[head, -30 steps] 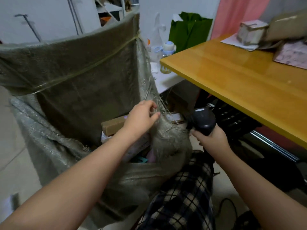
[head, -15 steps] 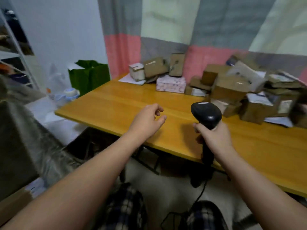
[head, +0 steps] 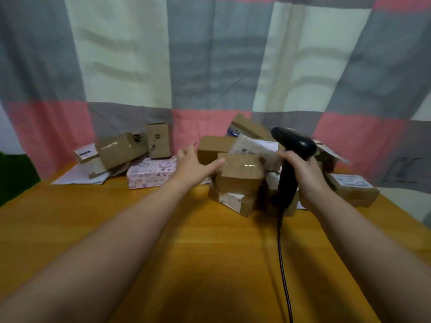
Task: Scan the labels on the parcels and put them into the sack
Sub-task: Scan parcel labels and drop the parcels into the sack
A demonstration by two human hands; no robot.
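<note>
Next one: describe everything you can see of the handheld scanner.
The scanner is black, glossy, seemingly plastic: a rounded head over a straight handle. It is held roughly upright above the table, before the parcels. The right hand grips its handle. A thin dark cable trails from its base toward the camera.

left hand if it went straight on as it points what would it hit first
Most likely the taped brown parcel right by the thumb of the left hand, though depth is unclear.
</note>
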